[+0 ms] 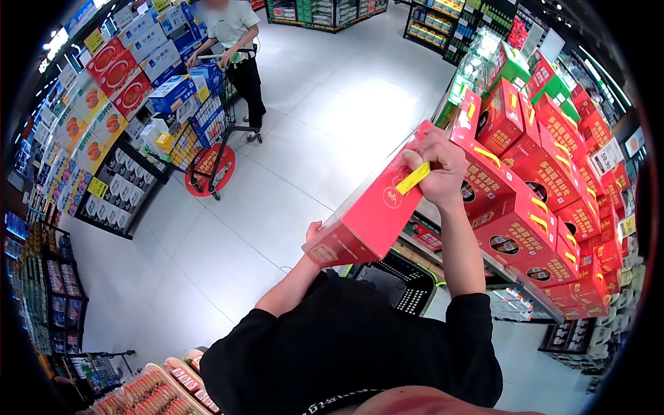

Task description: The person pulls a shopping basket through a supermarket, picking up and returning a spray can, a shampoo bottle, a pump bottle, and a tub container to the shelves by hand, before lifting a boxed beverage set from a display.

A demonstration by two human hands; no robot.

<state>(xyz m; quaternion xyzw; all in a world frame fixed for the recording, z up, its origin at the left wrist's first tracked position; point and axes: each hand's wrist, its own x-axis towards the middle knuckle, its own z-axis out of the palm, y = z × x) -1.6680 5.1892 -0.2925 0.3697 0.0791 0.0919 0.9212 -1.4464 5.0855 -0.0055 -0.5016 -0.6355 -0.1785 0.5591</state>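
Observation:
A red gift box [370,218] with gold print is held up in front of me, tilted. My right hand [443,169] is closed at its upper right end, around the yellow strap handle [413,178] on its top. At the lower left end, my left hand [313,232] supports the box; its thumb shows, and its other fingers are hidden behind the box. Below the box, close to my body, is a black shopping basket [409,280] with a green edge. Similar red boxes [522,232] with yellow handles are stacked to my right.
A person [235,41] stands ahead on the left with a loaded shopping cart [204,121] above a round red floor sign [225,169]. Stacked cartons [93,104] line the left side. Packaged goods [155,391] lie at the lower left. Pale tiled floor [311,138] runs between the displays.

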